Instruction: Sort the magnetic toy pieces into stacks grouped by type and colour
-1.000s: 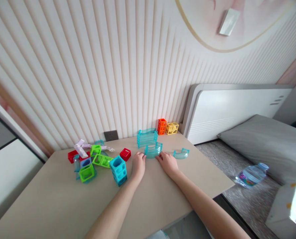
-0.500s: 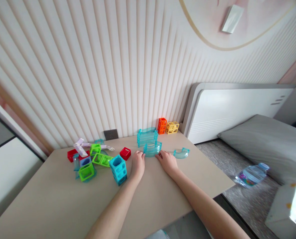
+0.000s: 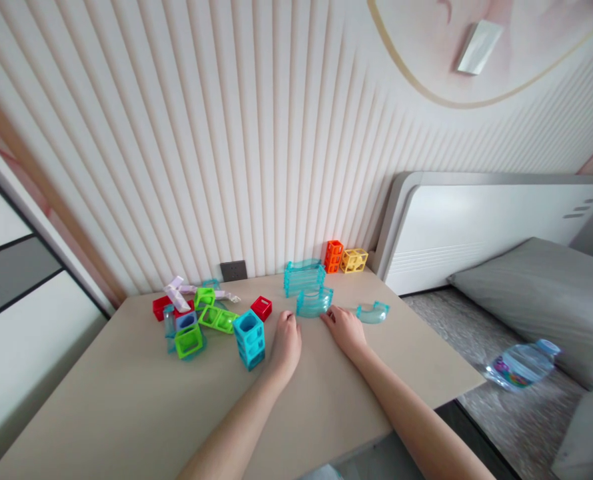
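Observation:
A stack of curved clear-teal track pieces stands on the table in front of my hands. My left hand rests just short of its left side, fingers curled in and nothing visible in them. On the right, my right hand lies on the table, thumb and forefinger slightly apart beside the stack's near corner; whether they touch it I cannot tell. Behind is a stack of straight teal track pieces. A single curved teal piece lies to the right. Left of my left hand stands a blue block tower.
A red block sits behind the tower. Farther left is a pile with green blocks and pale purple pieces. An orange block tower and yellow blocks stand by the wall. A bottle lies on the bed.
My left hand has drawn back a little from the curved track stack. The right hand stays beside it. The whole view has shifted, so things appear farther right.

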Available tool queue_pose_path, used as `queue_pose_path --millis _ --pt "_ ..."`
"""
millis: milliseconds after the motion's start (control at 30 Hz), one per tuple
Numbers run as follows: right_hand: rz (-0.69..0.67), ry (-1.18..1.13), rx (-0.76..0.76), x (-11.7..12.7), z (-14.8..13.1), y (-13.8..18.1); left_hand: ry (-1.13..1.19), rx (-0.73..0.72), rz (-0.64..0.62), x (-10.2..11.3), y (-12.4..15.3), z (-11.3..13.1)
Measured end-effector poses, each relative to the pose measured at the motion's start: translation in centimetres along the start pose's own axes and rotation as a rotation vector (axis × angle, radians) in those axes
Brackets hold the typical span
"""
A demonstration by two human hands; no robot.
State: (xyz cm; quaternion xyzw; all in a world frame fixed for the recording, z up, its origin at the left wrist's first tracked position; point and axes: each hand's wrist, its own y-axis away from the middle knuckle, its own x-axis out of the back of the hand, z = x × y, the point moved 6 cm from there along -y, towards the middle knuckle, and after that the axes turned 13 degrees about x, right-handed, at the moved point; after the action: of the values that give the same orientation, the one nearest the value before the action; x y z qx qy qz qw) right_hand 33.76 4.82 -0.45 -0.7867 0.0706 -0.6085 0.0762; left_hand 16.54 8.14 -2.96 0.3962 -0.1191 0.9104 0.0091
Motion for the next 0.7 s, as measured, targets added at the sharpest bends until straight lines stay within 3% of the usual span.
queue_pose_path --millis 367,500,533,600,700 --pt "0.062 0.003 0.032 -0.2 0.1 0.0 -0.031 -0.047 -0.049 0.3 2.5 0.2" --pt "0.099 -0.017 0.124 0.0 -0.7 0.2 -0.040 -0.112 -0.079 1.6 5.4 1.0" --pt "0.105 -0.027 0.168 0.0 -1.2 0.4 -0.033 -0.168 -0.097 2.6 6.5 1.3" --pt "0.104 -0.051 0.275 0.0 -2.7 1.0 -0.019 -0.451 -0.097 5.7 8.9 2.8" --pt "0.121 -0.137 0.501 -0.2 -6.1 2.2 -0.005 -0.921 0.032 12.3 11.8 3.8"
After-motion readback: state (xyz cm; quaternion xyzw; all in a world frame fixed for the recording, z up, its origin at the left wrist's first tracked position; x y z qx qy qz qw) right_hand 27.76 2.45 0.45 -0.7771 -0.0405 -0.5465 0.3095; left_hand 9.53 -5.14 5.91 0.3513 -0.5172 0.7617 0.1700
